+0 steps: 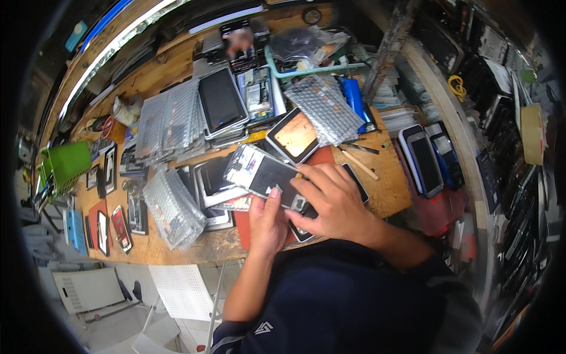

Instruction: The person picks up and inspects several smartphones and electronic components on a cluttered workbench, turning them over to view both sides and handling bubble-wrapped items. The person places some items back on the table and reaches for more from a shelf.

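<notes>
While the left hand (267, 227) grips the device (266, 179), likely for steadiness, the right hand (336, 199) curls alongside. Whether the latter grips is unclear.

no legible text, white emblem (264, 328) on dark shirt (365, 289)

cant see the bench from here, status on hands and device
Left hand gripping opened device; right hand at its right end. Device held over wooden bench. Bubble-wrapped pack close on its left.
</notes>
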A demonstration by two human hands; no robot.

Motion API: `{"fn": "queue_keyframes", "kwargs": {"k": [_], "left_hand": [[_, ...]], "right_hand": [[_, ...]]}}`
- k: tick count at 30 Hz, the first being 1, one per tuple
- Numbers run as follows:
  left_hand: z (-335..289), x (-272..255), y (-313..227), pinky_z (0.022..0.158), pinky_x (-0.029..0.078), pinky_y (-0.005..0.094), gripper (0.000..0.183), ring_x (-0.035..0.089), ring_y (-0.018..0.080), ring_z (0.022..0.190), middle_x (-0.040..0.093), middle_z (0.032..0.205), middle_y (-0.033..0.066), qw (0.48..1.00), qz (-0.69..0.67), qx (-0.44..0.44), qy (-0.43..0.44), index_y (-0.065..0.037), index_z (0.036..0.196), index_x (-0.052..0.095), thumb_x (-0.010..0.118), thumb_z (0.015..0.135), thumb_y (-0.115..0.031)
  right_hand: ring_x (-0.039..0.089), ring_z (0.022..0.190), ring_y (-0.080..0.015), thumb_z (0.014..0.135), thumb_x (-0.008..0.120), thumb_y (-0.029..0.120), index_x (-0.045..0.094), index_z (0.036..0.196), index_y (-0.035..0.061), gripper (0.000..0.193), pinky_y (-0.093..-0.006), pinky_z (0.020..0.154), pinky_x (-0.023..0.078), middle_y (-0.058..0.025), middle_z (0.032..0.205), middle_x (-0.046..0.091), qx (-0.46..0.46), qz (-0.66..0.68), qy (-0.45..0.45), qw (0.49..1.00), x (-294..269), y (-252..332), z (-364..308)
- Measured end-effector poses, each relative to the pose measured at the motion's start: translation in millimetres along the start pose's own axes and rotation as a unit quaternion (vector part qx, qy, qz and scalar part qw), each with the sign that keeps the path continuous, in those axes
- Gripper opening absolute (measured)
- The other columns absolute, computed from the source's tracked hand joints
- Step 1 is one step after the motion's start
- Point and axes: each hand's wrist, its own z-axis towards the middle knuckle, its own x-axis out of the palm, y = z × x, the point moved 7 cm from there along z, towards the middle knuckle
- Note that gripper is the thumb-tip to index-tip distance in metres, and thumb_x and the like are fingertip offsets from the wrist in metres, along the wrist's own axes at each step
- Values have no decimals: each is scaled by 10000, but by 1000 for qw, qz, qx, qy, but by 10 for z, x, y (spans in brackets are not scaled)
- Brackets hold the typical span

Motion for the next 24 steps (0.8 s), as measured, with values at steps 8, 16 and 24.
{"fn": "queue_keyframes", "kwargs": {"k": [8,16,24], "left_hand": [[6,-193,-53,823,622,388,290,706,218,1027,677,1190,94,995,-21,-13,-92,-57,1297,524,583,1038,-173],[-19,-115,-54,919,592,427,297,699,245,1065,677,1189,116,997,3,-22,-78,-7,1280,526,575,1024,-150],[64,-351,-809,953,562,447,313,681,264,1089,670,1206,123,986,60,66,-142,-23,1269,559,598,1001,-181]], "right_hand": [[620,1036,-349,803,818,366,681,1095,-2,490,-471,910,497,-172,1141,664,140,-111,-88,980,-354,-1039,280],[612,1081,-384,731,831,345,610,1276,-34,700,-459,980,484,-224,1134,650,222,-171,4,960,-195,-1217,257],[625,1050,-373,750,839,445,663,1199,11,648,-465,930,501,-189,1107,655,236,-106,-76,963,-371,-1251,149]]}}
